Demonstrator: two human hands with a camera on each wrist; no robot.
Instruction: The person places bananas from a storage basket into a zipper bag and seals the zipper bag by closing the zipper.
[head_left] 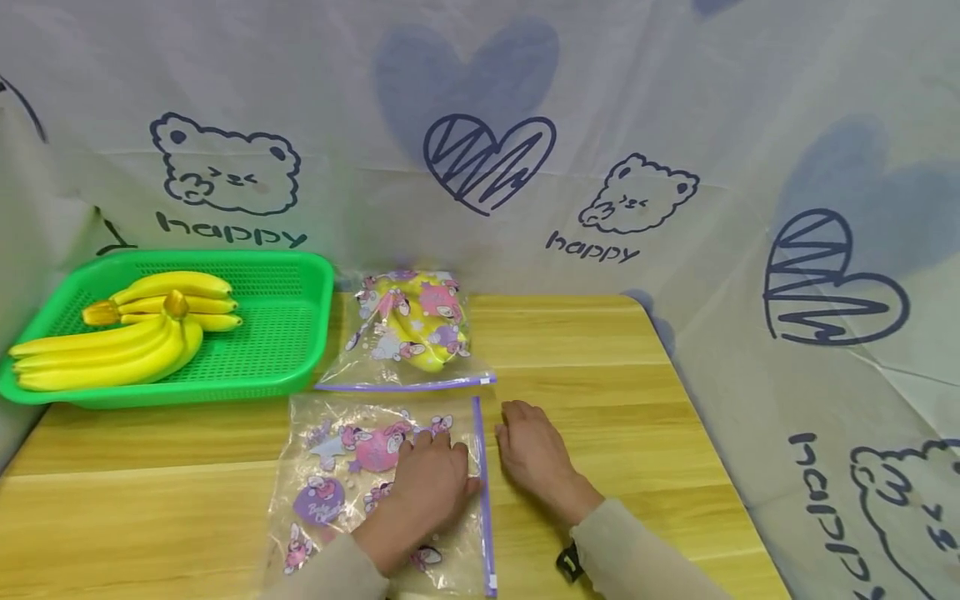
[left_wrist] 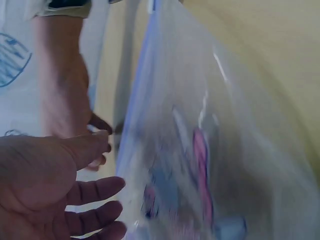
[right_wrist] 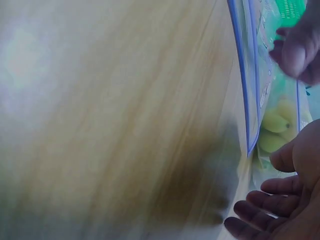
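A clear zip bag (head_left: 322, 546) with pink and purple cartoon prints lies flat on the table, its purple zip strip along the right side. My left hand (head_left: 431, 483) is over the bag beside that strip; the left wrist view shows its fingers relaxed with nothing held. Just right of the strip is my right hand (head_left: 540, 458), low over the table, fingers loosely bent and holding nothing in the right wrist view. There, two purple strips (right_wrist: 241, 65) of the bag stand slightly apart. No contents show in this bag.
Behind it lies a second zip bag (head_left: 408, 329) with yellow bananas inside. A green plastic basket (head_left: 318, 333) at the left holds two bunches of bananas (head_left: 112, 354). White printed cloth (head_left: 487, 250) hangs around the wooden table (head_left: 600, 367).
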